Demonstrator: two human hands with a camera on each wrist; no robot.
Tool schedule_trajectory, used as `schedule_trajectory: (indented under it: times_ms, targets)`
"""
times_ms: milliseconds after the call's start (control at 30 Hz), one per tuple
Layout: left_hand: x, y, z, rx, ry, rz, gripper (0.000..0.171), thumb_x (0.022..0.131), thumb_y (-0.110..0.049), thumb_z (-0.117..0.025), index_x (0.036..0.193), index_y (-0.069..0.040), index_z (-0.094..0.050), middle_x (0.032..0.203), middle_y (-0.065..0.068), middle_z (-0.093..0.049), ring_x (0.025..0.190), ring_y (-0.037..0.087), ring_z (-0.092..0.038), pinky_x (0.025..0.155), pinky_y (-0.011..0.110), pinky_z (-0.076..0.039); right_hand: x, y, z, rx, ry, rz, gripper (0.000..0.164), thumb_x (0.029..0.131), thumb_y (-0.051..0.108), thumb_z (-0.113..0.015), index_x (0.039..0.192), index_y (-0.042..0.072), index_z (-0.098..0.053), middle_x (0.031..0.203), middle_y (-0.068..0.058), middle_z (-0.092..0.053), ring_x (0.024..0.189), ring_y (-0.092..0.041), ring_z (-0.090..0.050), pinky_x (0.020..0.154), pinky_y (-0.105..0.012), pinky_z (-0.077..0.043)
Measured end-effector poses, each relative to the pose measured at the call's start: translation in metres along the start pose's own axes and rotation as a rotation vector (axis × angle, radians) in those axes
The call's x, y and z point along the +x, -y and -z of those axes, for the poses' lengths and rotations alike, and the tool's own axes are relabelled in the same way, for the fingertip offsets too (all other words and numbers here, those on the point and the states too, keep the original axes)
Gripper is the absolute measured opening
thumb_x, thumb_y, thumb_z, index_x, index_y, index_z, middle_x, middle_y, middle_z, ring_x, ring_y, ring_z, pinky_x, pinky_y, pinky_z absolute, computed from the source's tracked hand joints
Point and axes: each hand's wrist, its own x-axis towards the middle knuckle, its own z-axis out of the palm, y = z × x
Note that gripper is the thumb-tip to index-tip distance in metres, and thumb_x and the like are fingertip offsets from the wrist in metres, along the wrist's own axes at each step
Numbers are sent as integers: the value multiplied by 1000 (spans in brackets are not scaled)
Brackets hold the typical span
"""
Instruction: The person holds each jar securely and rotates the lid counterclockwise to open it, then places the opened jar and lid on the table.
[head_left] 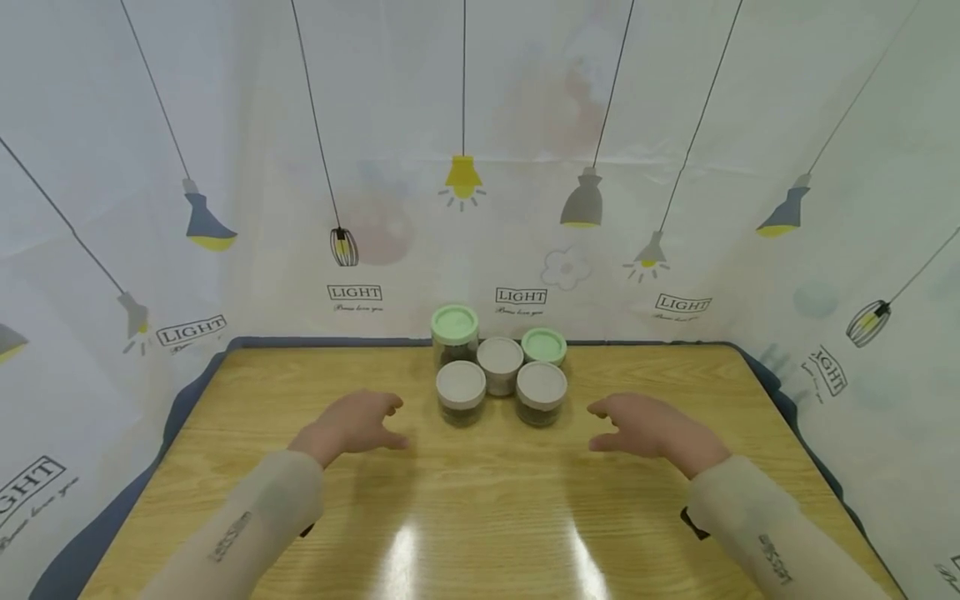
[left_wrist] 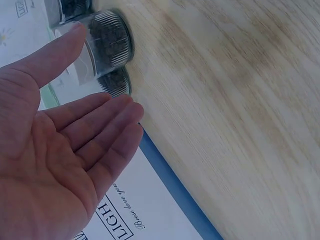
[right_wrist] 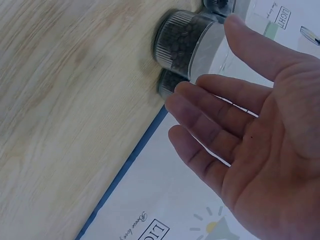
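Several lidded jars stand grouped near the back edge of the table. In front are a left white-lidded jar (head_left: 461, 392) and a right white-lidded jar (head_left: 541, 393), with a third white-lidded jar (head_left: 500, 365) between and behind them. A taller green-lidded jar (head_left: 454, 327) rises at back left, and a shorter green-lidded jar (head_left: 544, 346) is partly hidden at back right. Dark pieces show through the ribbed clear wall of a jar (left_wrist: 111, 40) in the left wrist view. My left hand (head_left: 358, 423) hovers left of the group, fingers extended. Opposite it, my right hand (head_left: 643, 425) holds nothing, its fingers loosely spread.
The wood-grain table (head_left: 480, 517) stretches toward me, with bright reflections near its front. A white wall sheet (head_left: 480, 92) printed with hanging lamps surrounds the back and sides. Dark blue edging (head_left: 337, 342) runs along the table's rear border.
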Motion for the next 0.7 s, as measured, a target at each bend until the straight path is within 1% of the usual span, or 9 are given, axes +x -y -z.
schedule_trajectory:
  times_ms: [100, 167, 300, 400, 500, 700]
  targets:
    - [5, -3, -2, -40, 13, 5, 70, 83, -45, -74, 136, -4, -53, 130, 13, -63, 121, 33, -58, 102, 50, -47, 3, 7, 1, -4, 2, 31, 64, 90, 42, -67, 135, -1, -54, 133, -18, -60, 113, -34, -63, 98, -51, -48]
    - [8, -7, -2, -72, 30, 17, 69, 83, -43, -75, 135, -3, -54, 130, 14, -63, 120, 33, -59, 101, 50, -47, 6, 12, 2, -15, 0, 40, 63, 90, 42, -67, 134, -1, -54, 133, -17, -60, 115, -34, -61, 100, -51, -48]
    - [16, -16, -3, -103, 52, 67, 69, 82, -40, -76, 134, -1, -54, 130, 15, -62, 119, 34, -59, 100, 50, -48, 14, 22, 0, -33, 0, 50, 59, 90, 39, -68, 134, 1, -56, 134, -15, -60, 121, -34, -58, 103, -50, -46]
    - [22, -19, -5, -102, 39, 98, 69, 81, -38, -77, 134, 0, -54, 131, 16, -61, 120, 35, -58, 100, 50, -48, 20, 32, -1, -33, 9, 66, 52, 89, 35, -69, 131, 4, -59, 132, -12, -62, 121, -32, -59, 102, -49, -46]
    - [27, -23, -8, -129, 16, 119, 70, 80, -36, -78, 134, 1, -53, 134, 18, -59, 123, 38, -55, 102, 51, -46, 26, 42, -4, -40, 17, 83, 48, 89, 33, -71, 129, 7, -61, 130, -11, -63, 121, -32, -58, 102, -49, -46]
    - [37, -33, -14, -161, -6, 141, 72, 79, -34, -79, 134, 3, -52, 135, 19, -58, 125, 39, -54, 105, 50, -45, 37, 58, -11, -76, 33, 111, 49, 88, 33, -71, 130, 10, -60, 132, -6, -63, 125, -28, -56, 107, -45, -43]
